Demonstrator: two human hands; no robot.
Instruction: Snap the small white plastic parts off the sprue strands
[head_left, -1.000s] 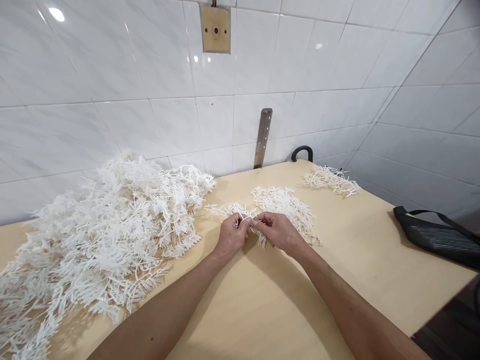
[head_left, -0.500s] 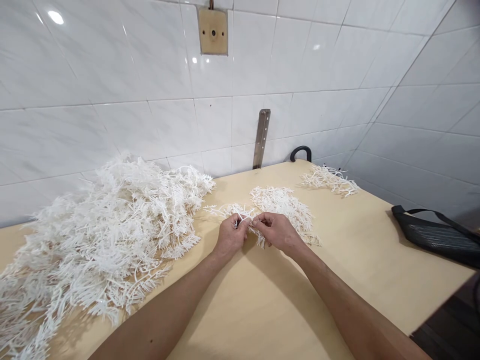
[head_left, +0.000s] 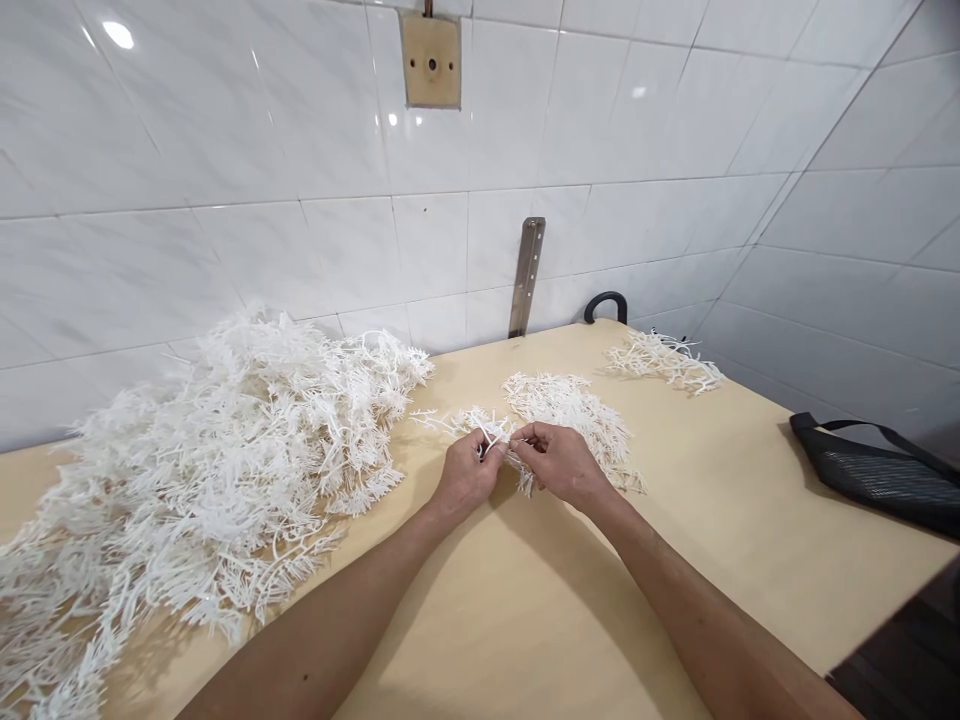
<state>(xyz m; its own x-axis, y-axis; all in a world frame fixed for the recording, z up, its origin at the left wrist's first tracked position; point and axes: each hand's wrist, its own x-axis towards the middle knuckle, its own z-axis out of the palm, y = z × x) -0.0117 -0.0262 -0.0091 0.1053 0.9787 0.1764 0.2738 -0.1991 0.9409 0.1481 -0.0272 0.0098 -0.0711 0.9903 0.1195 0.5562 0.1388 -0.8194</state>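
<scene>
left hand [head_left: 466, 478] and right hand [head_left: 561, 464] pinched one white plastic sprig [head_left: 496, 438] between fingertips, over table [head_left: 525, 600] centre. three white piles: big pile [head_left: 210, 460] at 9 o'clock, small pile [head_left: 574, 412] at 12, far pile [head_left: 664, 362] at 2.

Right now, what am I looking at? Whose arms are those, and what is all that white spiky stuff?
The picture comes from a small camera worn on a person's head, so you see what that person sees looking down. The two bare arms are that person's own. The left hand and the right hand meet in the middle and together pinch a thin white plastic sprig, which looks like a tiny branch. They work over a pale wooden table. On the left lies a big heap of white sprigs. Just behind the hands is a smaller pile, and farther back a little bunch. A black bag lies on the right. Behind everything is a white tiled wall.
</scene>
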